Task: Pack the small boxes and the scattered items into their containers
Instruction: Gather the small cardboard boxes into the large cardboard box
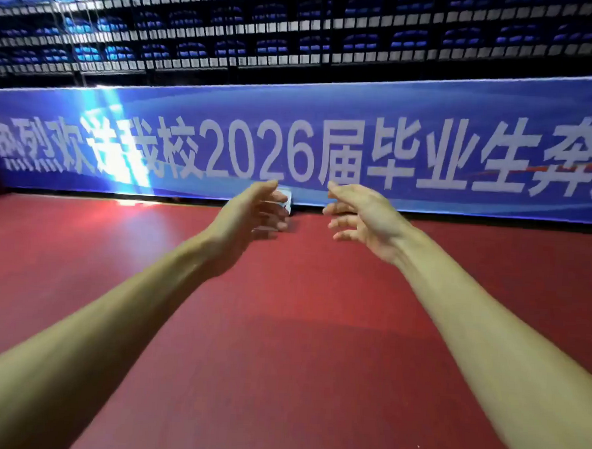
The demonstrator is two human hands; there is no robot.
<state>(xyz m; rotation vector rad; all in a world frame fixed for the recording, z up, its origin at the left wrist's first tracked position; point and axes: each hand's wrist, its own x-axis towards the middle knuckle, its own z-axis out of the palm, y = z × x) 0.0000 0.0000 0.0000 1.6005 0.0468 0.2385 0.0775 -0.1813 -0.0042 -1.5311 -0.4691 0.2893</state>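
Observation:
Both my arms stretch forward over a red surface [282,326]. My left hand [254,212] is blurred, its fingers curled around a small white box [286,200] with blue and red marks, which shows only past the fingertips. Whether the fingers grip the box or merely cover it is unclear. My right hand [360,217] hovers a short way to the right of the box, fingers spread and curved, holding nothing. No container is in view.
A long blue banner [428,155] with white characters runs along the far edge of the red surface. Behind it rise dark rows of blue seats [297,35]. A bright light glare falls at the left [129,167].

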